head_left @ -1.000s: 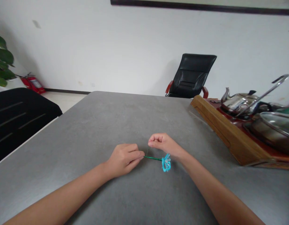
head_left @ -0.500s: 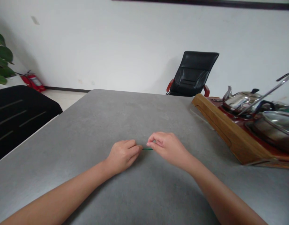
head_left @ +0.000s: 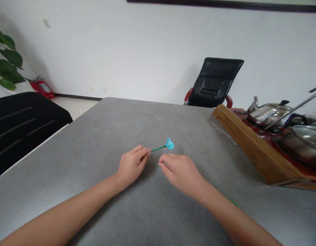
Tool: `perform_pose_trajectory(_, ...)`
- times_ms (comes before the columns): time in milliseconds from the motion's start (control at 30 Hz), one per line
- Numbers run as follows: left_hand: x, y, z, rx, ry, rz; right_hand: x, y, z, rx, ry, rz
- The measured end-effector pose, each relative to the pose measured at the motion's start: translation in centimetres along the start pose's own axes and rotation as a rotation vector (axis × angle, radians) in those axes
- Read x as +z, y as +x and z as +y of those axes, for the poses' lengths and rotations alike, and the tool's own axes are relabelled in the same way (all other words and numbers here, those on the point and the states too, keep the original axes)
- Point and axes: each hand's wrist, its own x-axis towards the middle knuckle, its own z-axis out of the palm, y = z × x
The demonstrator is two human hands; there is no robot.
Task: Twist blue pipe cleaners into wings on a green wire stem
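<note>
- The left hand (head_left: 132,165) lies palm down on the table, its fingers loosely curled and pressed together. Its fingertips meet the end of the stem, but whether they pinch it is hidden from this angle.
- The turquoise pipe-cleaner flower (head_left: 170,144) sits just beyond the left fingertips, on a thin green stem (head_left: 158,148) that slants away from them. Its small, twisted loops are hard to make out.
- The right hand (head_left: 180,172) is palm down just beside the left, near the stem but not touching it. Its fingers are gently curved together, with nothing visible in them.
- A tiny green sliver (head_left: 234,203) shows beside the right forearm, too small to identify.
- Both forearms run in from the bottom edge across a grey stone tabletop (head_left: 78,143).
- To the right, a wooden tea tray (head_left: 252,148) holds a steel kettle (head_left: 266,114) and a steel pot (head_left: 303,145), both cut off or partly hidden.
</note>
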Motion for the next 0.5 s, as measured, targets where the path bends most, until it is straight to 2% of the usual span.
perform_pose_trajectory(167, 0.0, 0.3, 0.0, -0.046, -0.116, 0.008, 1.4, 0.3, 0.9, 0.035, 0.089, 0.013)
perform_pose_trajectory(300, -0.1, 0.4, -0.1, -0.063, -0.171, 0.010, 2.3, 0.6, 2.0, 0.128, 0.241, 0.012)
perform_pose_trajectory(500, 0.1, 0.3, -0.2, -0.037, -0.199, 0.025, 3.5, 1.0, 3.2, 0.211, 0.462, -0.001)
